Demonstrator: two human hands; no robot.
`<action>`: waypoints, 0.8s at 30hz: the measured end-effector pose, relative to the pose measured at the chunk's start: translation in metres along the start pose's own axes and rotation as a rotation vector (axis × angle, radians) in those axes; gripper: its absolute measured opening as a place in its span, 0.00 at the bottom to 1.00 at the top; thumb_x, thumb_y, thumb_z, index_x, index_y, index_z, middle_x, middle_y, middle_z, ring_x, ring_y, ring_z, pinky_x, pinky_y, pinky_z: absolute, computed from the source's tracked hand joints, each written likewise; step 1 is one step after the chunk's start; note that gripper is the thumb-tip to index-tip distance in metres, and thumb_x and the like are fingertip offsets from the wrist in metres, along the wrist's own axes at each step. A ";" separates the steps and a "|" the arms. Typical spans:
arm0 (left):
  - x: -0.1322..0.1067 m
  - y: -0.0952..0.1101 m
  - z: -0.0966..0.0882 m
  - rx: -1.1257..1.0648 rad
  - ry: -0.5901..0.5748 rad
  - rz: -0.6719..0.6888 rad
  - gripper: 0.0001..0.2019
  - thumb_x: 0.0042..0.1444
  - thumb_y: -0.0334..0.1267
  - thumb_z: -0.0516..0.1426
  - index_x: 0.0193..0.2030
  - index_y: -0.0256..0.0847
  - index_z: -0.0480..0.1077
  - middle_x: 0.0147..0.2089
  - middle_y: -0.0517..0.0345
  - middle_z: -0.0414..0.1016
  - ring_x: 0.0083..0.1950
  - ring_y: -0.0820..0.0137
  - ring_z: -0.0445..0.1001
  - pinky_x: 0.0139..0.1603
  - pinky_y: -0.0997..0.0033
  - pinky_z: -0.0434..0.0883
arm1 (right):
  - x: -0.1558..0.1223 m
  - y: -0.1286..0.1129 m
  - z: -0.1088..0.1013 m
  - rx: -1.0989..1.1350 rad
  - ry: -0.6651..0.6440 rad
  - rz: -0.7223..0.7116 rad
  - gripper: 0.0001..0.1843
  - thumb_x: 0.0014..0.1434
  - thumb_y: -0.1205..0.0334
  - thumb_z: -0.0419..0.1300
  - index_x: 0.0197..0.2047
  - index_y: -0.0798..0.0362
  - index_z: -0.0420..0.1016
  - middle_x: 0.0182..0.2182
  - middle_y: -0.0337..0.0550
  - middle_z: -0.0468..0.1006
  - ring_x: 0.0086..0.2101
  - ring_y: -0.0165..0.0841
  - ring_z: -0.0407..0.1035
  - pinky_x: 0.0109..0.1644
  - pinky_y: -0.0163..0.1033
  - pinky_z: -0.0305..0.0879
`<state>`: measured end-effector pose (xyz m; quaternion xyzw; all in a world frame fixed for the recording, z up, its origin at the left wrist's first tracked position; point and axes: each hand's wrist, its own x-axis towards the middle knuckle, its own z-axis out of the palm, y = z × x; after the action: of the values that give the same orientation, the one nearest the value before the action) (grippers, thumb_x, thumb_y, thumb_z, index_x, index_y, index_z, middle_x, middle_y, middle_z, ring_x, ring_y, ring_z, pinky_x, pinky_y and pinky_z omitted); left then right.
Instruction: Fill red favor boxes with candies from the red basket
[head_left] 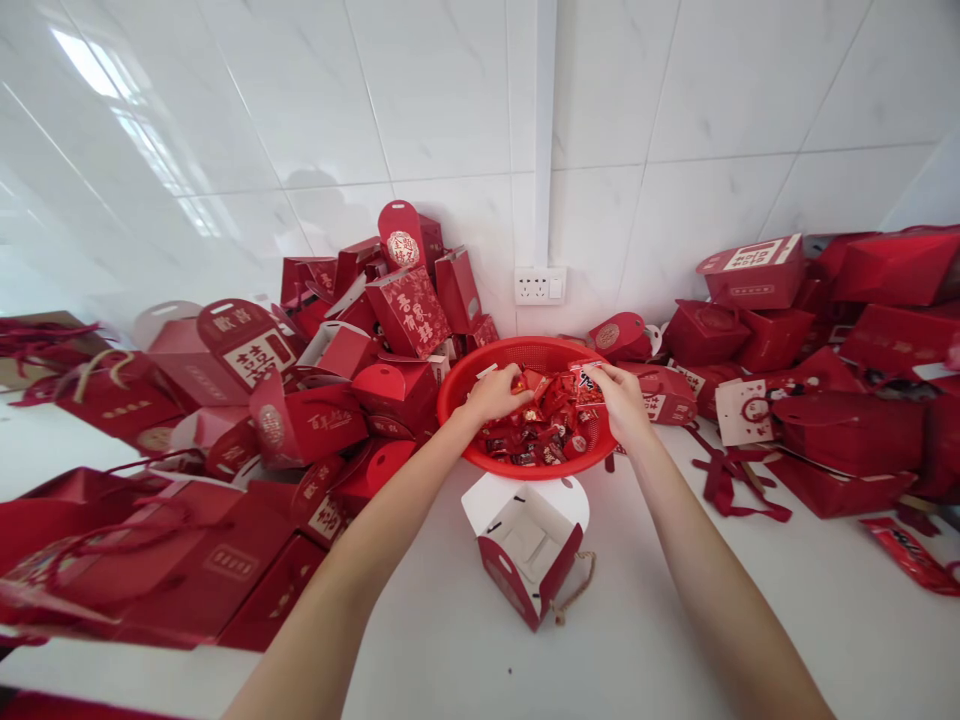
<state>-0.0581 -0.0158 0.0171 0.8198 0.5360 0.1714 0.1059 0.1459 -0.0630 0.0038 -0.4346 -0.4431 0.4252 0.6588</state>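
A red plastic basket holds many small red-wrapped candies. My left hand reaches into it from the left, fingers bent down among the candies; whether it grips one is hard to make out. At the basket's right side, my right hand pinches a red packet with white lettering above the candies. In front of the basket stands an open red gift box with a white inside. Its flaps are spread, nothing lies in it, and a twine handle hangs at its right.
Red gift boxes are heaped on the left and on the right. A loose red snack packet lies at the far right of the white table. A wall socket is behind the basket.
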 end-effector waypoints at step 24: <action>0.013 -0.014 0.030 0.023 -0.328 0.340 0.18 0.47 0.29 0.63 0.48 0.42 0.78 0.52 0.52 0.82 0.53 0.60 0.79 0.57 0.68 0.72 | 0.002 0.004 -0.003 -0.023 0.019 -0.021 0.14 0.48 0.47 0.69 0.31 0.49 0.81 0.32 0.41 0.86 0.38 0.42 0.79 0.45 0.45 0.73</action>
<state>-0.0527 0.0023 -0.0134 0.9164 0.3675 0.0451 0.1518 0.1482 -0.0603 0.0004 -0.4413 -0.4461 0.4089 0.6626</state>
